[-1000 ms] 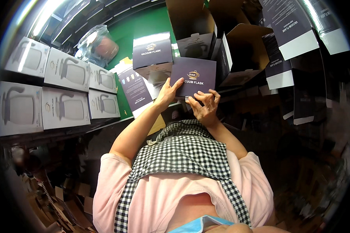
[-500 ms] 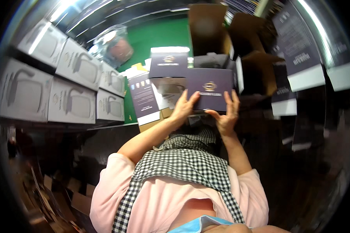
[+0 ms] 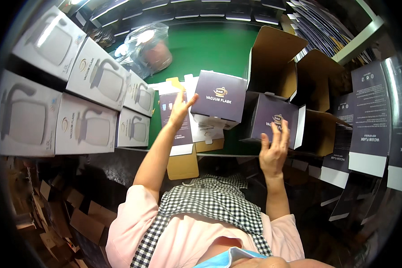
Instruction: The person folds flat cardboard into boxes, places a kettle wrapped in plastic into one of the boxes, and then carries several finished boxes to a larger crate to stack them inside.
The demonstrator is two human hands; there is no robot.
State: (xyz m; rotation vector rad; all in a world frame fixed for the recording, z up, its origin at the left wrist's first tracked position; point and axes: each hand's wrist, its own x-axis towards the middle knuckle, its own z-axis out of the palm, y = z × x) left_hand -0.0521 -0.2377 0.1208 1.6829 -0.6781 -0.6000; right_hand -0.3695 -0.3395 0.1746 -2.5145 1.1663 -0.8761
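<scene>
My left hand [image 3: 179,111] reaches forward with fingers stretched out, its thumb at the left edge of a dark purple box [image 3: 219,94] with a gold emblem. That box sits tilted over flattened printed cartons [image 3: 176,127]. On the right, my right hand [image 3: 274,149] has its fingers apart, their tips against the face of a second purple box [image 3: 265,114]. This second box stands by the raised flaps of an open brown carton [image 3: 272,67]; how far it sits inside I cannot tell.
White boxes [image 3: 89,123] picturing a jug are stacked at the left of the green table [image 3: 201,44]. A clear plastic bag [image 3: 149,49] with something pink lies behind. Flat purple sleeves [image 3: 368,116] stand at the right. Brown cardboard [image 3: 89,223] lies low on the left.
The second purple box, between both hands before, is now farther right by the brown carton. My left hand has left it for the other box. The view has shifted.
</scene>
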